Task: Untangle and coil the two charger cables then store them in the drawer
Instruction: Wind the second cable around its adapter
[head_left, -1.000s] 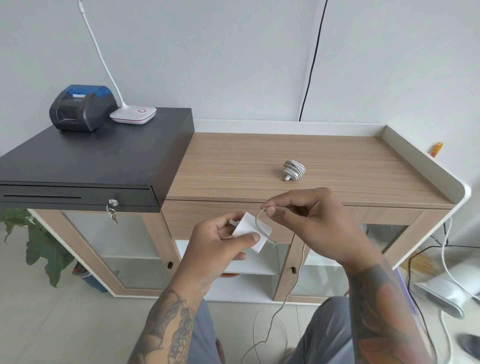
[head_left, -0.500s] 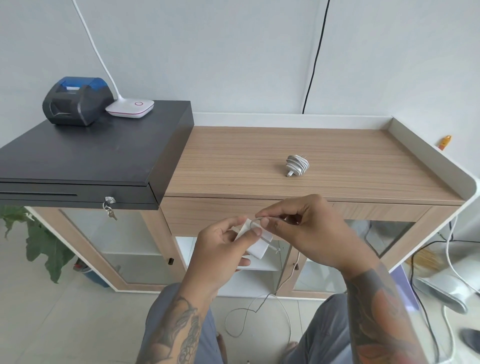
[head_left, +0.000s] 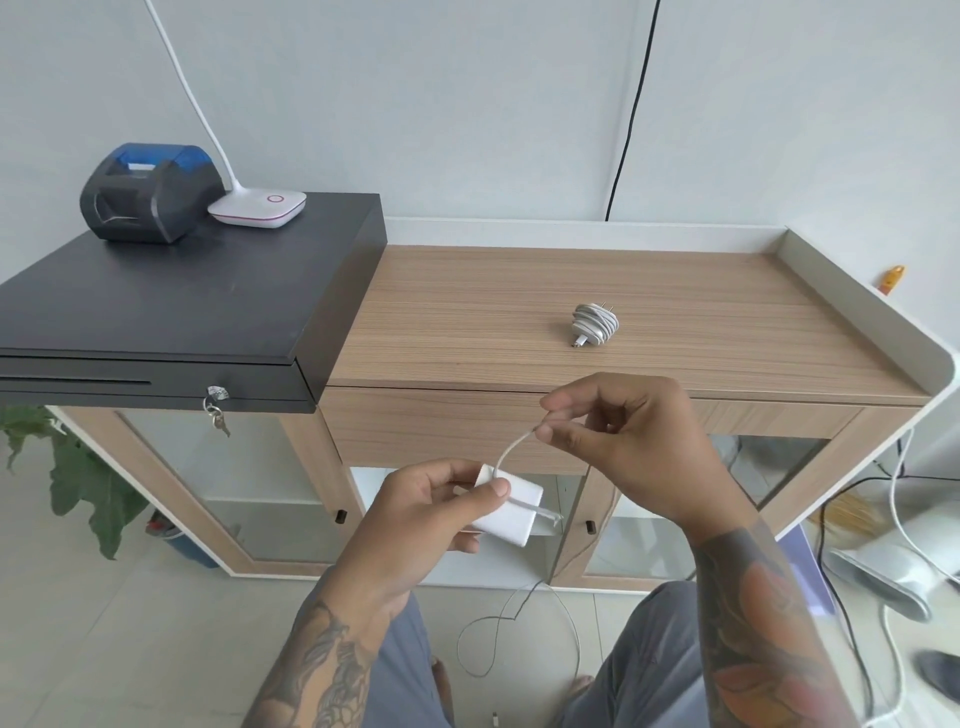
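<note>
My left hand (head_left: 415, 512) grips a white square charger block (head_left: 511, 512) in front of the cabinet, thumb pressed on its top. From the block a thin white cable (head_left: 511, 449) arcs up to my right hand (head_left: 623, 441), which pinches it between thumb and forefinger. The rest of that cable hangs down and loops loosely above the floor (head_left: 519, 631) between my knees. A second charger (head_left: 595, 325), its white cable wound tightly around it, lies on the wooden cabinet top (head_left: 467, 322). The drawer front (head_left: 415, 431) under the top is closed.
A black cash drawer (head_left: 171, 306) sits on the cabinet's left side, carrying a receipt printer (head_left: 148, 192) and a white lamp base (head_left: 257, 208). A raised white rim (head_left: 857, 291) borders the top at the right. Cables and a white appliance (head_left: 893, 571) lie on the floor at the right.
My right hand has lifted up and to the right away from the block, drawing a length of cable out into an arc. The view has tilted down slightly.
</note>
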